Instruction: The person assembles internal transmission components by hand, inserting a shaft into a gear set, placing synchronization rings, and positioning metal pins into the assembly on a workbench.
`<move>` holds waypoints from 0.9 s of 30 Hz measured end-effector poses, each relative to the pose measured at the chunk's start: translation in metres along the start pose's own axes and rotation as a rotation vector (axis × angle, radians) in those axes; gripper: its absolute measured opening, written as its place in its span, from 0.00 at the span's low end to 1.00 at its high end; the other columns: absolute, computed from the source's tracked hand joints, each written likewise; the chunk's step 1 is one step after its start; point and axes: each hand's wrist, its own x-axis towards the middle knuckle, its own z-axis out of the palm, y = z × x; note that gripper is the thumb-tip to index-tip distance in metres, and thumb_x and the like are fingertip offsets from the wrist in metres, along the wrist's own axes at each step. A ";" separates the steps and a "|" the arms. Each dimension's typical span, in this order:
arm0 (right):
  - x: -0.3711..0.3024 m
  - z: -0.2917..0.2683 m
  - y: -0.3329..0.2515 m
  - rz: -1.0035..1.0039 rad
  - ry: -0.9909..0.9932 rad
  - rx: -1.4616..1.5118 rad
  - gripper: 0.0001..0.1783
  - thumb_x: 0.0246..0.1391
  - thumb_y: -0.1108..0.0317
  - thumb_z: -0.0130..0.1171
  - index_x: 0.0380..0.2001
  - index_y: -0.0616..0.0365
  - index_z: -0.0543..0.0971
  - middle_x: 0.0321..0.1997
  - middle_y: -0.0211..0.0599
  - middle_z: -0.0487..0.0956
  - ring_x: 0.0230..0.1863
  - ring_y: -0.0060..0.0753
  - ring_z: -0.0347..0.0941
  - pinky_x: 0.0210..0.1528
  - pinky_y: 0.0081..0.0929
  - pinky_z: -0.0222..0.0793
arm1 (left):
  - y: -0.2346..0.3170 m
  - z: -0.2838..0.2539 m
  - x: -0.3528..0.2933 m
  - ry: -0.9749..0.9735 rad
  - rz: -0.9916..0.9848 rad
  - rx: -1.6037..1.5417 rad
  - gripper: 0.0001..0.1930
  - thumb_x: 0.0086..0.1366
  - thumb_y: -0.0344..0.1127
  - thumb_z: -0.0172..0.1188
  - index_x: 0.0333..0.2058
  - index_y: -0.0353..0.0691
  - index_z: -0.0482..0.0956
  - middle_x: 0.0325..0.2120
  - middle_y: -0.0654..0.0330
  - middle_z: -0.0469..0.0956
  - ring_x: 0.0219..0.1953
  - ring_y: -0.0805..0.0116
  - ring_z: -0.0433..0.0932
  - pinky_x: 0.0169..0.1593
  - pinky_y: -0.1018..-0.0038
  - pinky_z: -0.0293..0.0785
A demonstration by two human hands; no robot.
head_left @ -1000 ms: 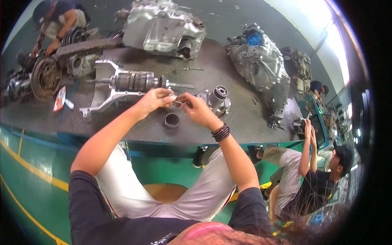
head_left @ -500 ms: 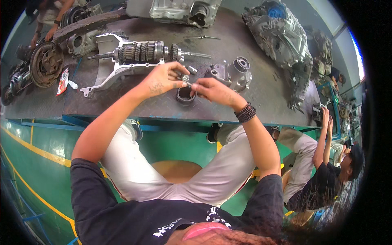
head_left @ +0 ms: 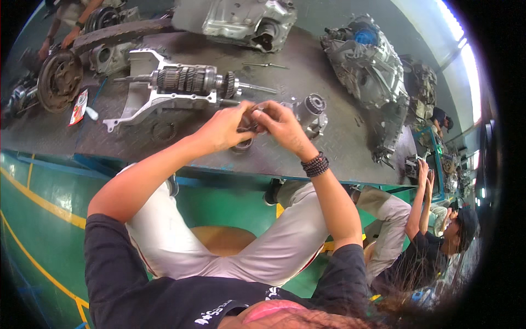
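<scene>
My left hand (head_left: 224, 127) and my right hand (head_left: 280, 127) meet above the bench, fingers closed round a small metal part (head_left: 255, 114) that they mostly hide. Just below them a dark metal ring (head_left: 243, 146) rests on the bench, partly covered by my left hand. Beyond my left hand lies a gear shaft assembly (head_left: 189, 79), set in an open silver housing half (head_left: 143, 109). A grey metal casting with a round end (head_left: 314, 104) stands to the right of my right hand. Near my left forearm, a flat toothed ring (head_left: 163, 130) lies on the bench.
Large transmission housings (head_left: 364, 66) and a silver metal casing (head_left: 235, 24) occupy the far bench. A rusty brake drum (head_left: 60, 81) and a red-white packet (head_left: 79, 108) are at left. A thin metal bar (head_left: 266, 65) lies beyond the shaft. Another person (head_left: 427, 241) works at right.
My hands have drawn closer together and wrap more round the small part, hiding more of it. The view has shifted slightly. The flat toothed ring has come into sight beside my left forearm.
</scene>
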 end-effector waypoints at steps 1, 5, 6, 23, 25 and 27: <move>-0.001 -0.002 -0.001 -0.037 0.049 0.016 0.15 0.69 0.63 0.61 0.47 0.66 0.79 0.34 0.33 0.82 0.34 0.22 0.78 0.40 0.23 0.75 | 0.010 -0.003 0.006 0.026 0.038 0.014 0.33 0.61 0.29 0.73 0.63 0.38 0.67 0.45 0.52 0.84 0.46 0.64 0.85 0.54 0.67 0.81; -0.003 -0.005 0.010 -0.127 0.116 -0.354 0.16 0.68 0.62 0.62 0.50 0.63 0.81 0.41 0.35 0.83 0.39 0.23 0.78 0.40 0.23 0.75 | 0.011 -0.005 0.006 0.165 0.030 -0.045 0.35 0.61 0.30 0.73 0.64 0.38 0.66 0.47 0.53 0.84 0.46 0.66 0.84 0.53 0.68 0.81; -0.001 -0.006 0.012 -0.090 0.126 -0.378 0.18 0.69 0.60 0.61 0.54 0.61 0.82 0.46 0.34 0.83 0.45 0.23 0.80 0.45 0.24 0.77 | 0.011 -0.005 0.006 0.205 0.017 -0.067 0.35 0.61 0.30 0.73 0.64 0.37 0.66 0.47 0.52 0.83 0.46 0.67 0.84 0.53 0.69 0.81; 0.019 0.008 0.014 0.206 0.156 0.391 0.22 0.72 0.58 0.57 0.62 0.58 0.78 0.46 0.33 0.85 0.46 0.22 0.82 0.52 0.23 0.80 | 0.005 -0.017 0.011 0.292 0.220 0.589 0.40 0.62 0.50 0.71 0.68 0.44 0.66 0.55 0.50 0.79 0.58 0.47 0.77 0.63 0.56 0.72; 0.019 0.001 0.016 0.183 0.236 0.406 0.21 0.72 0.57 0.57 0.60 0.57 0.80 0.44 0.32 0.85 0.43 0.22 0.82 0.48 0.22 0.80 | 0.012 -0.026 0.016 0.345 0.215 0.689 0.38 0.63 0.52 0.69 0.66 0.39 0.68 0.60 0.50 0.75 0.63 0.46 0.73 0.65 0.56 0.69; 0.017 -0.006 0.013 0.215 0.294 0.279 0.20 0.73 0.55 0.54 0.56 0.57 0.81 0.40 0.31 0.86 0.37 0.19 0.80 0.38 0.19 0.76 | 0.002 -0.035 0.029 0.415 0.253 0.850 0.37 0.64 0.52 0.69 0.65 0.39 0.69 0.59 0.49 0.75 0.64 0.48 0.71 0.68 0.57 0.66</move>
